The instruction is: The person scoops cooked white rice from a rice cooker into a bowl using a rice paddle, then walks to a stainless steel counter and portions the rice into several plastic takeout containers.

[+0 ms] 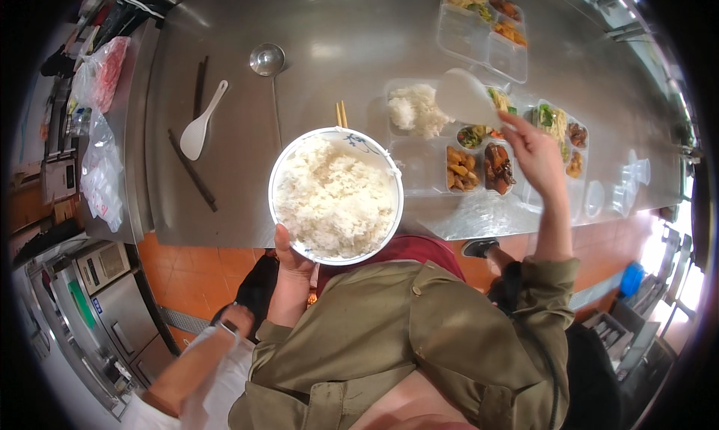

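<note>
My left hand (293, 257) holds a white bowl with a blue pattern (365, 139), heaped with cooked rice (337, 200), at the table's front edge. In my right hand (528, 149) is a white rice paddle (463, 96), its blade over a clear plastic compartment tray (418, 193). White rice (418, 110) lies in that tray's upper left compartment. Its right side holds mixed vegetables (471, 136), yellow-brown chunks (462, 169) and dark glazed meat (497, 169). The blade hides part of the tray.
Another food tray (483, 31) lies behind, a third (581, 188) at right beside clear plastic cups (626, 191). Left on the steel table (224, 26) are a ladle (267, 59), a second rice paddle (194, 138) and dark chopsticks (191, 172). Light chopsticks (341, 114) poke out behind the bowl. A co-worker's arm (196, 362) is at lower left.
</note>
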A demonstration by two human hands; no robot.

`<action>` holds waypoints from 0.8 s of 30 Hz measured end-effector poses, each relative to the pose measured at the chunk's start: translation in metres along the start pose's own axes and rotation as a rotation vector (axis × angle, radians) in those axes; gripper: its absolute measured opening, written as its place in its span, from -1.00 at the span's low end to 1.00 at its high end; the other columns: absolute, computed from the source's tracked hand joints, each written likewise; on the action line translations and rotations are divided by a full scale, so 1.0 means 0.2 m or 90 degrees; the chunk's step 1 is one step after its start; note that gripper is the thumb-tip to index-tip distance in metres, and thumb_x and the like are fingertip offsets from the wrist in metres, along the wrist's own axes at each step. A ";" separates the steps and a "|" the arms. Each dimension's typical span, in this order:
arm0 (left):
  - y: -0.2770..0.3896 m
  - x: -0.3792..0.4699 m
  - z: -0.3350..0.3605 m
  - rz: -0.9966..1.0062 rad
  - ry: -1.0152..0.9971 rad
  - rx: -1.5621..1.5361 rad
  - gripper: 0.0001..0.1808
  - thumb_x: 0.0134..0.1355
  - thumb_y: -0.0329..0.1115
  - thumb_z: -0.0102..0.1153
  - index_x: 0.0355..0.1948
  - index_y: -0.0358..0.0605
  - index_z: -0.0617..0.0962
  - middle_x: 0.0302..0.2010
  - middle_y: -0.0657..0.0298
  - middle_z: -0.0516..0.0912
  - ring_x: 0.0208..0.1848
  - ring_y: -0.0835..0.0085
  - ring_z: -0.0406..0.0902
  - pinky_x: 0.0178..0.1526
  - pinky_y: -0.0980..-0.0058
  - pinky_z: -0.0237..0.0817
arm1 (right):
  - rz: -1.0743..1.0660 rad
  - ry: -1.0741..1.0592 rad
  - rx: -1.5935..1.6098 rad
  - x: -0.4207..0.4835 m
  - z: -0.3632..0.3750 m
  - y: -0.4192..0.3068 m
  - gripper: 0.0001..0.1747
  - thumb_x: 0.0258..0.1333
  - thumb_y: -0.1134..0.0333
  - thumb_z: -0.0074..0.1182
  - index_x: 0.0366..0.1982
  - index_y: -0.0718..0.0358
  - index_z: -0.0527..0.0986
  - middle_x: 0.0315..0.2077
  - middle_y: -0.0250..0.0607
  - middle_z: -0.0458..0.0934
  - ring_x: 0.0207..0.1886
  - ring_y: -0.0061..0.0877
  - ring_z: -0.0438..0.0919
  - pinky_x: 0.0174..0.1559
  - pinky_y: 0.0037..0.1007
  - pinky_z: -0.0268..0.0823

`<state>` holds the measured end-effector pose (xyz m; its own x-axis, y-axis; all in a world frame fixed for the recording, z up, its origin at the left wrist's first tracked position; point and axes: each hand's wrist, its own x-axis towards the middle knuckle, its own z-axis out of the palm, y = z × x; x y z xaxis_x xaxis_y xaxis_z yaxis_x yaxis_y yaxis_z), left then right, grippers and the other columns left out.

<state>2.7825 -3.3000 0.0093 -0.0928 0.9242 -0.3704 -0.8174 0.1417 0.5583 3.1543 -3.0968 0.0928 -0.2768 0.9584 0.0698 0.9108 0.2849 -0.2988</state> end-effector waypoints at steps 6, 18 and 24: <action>0.00 0.01 0.02 -0.008 0.011 0.023 0.12 -0.01 0.27 0.30 0.41 -0.14 0.14 0.35 0.05 0.28 0.34 0.13 0.28 0.33 0.08 0.19 | 0.109 -0.131 -0.013 0.00 0.09 -0.03 -0.69 0.25 0.25 0.07 0.00 0.12 0.58 -0.40 -0.10 0.68 -0.41 -0.43 0.63 -0.29 -0.39 0.43; 0.00 -0.03 0.03 -0.035 0.014 -0.020 0.14 -0.01 0.29 0.29 0.43 -0.12 0.12 0.36 0.02 0.24 0.35 0.08 0.26 0.31 0.03 0.22 | -0.021 -0.063 -0.024 0.06 0.28 -0.35 -0.73 0.23 0.15 0.09 -0.07 -0.03 0.61 -0.41 -0.15 0.67 -0.32 -0.21 0.64 -0.26 -0.25 0.47; 0.00 -0.01 0.02 -0.061 0.113 -0.023 0.13 -0.01 0.27 0.30 0.43 -0.12 0.12 0.36 0.02 0.24 0.33 0.08 0.28 0.30 0.03 0.24 | 0.065 0.053 0.061 0.09 0.12 -0.23 -0.66 0.26 0.13 0.02 0.01 0.02 0.58 -0.40 -0.06 0.66 -0.28 -0.19 0.64 -0.19 -0.22 0.44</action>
<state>2.7851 -3.3001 0.0132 -0.1098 0.8300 -0.5468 -0.8471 0.2097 0.4883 3.0996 -3.0935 0.0859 -0.1538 0.9818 0.1115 0.8985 0.1859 -0.3976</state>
